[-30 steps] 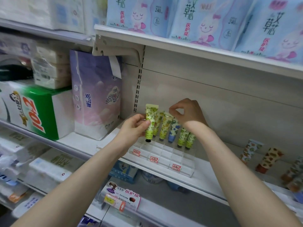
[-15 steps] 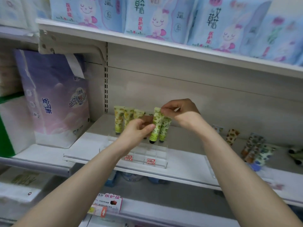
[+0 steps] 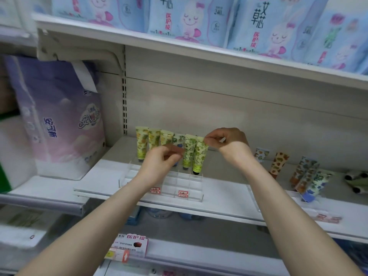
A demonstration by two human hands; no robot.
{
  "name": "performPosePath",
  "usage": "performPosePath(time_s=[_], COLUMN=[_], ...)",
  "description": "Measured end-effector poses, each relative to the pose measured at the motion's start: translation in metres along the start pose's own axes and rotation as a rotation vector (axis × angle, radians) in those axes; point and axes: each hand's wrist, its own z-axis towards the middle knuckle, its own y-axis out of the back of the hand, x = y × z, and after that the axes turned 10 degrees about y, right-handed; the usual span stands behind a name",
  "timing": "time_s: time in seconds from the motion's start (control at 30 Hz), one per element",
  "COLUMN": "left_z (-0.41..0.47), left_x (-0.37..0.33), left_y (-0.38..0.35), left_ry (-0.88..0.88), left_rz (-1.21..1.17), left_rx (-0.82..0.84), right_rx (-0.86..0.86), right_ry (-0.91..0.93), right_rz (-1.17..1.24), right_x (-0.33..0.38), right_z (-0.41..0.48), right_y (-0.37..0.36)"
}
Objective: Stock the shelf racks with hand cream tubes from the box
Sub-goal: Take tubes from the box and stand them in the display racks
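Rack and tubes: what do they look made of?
Rack: clear rigid plastic, probably acrylic; the shelf shows through its glossy dividers. Tubes: soft plastic or laminate, judging by the glossy printed skin and flat crimped tops; the exact material is unclear.

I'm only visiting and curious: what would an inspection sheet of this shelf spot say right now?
Surface: white shelf, carrying a clear rack.
Job's things: six hand cream tubes stand cap-down along the rack's back.
Clutter: leaning tubes farther right on the shelf.
Hands: right hand pinches the top of the rightmost tube; left hand is curled in front of the row, grip unclear.
Cables: nothing seen.
Surroundings: purple tissue pack at the left, blue packs on the shelf above.
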Motion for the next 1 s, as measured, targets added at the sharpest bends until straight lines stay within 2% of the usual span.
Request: performPosePath(time_s=[0.2,0.4,0.5,0.6,0.7,0.8,1.0], left_z=[-0.003,0.0,0.005,0.018,0.035,0.045,0.046], left_x=[0.001,-0.005,-0.009,-0.012,-0.01,-0.008,-0.011], left_y=[0.001,0.009,0.015,0.024,0.03,0.033,0.041], left_ry=[0.015,-0.069,-0.192,-0.4,-0.458,-0.466,-0.457], left_rz=[0.023,0.049,0.153,0.43,0.639,0.725,0.627], left_rx=[0.022,-0.037,-0.168,-0.385,-0.482,-0.492,-0.429], right_rx=[0.008,0.032,0.044,0.046,0.011,-0.041,-0.119], right_ry=[-0.025,-0.05,-0.053,-0.044,-0.016,0.014,0.134], right_rz=[-0.014,-0.013,-0.024,-0.031,-0.009,0.002,-0.029], right_x=[-0.002,-0.001,0.001,0.004,0.007,0.011,0.02], right_z=[-0.001,-0.001,0.0,0.0,-0.001,0.001,0.011], right_y=[-0.007,-0.007,-0.007,-0.006,-0.003,-0.002,-0.012])
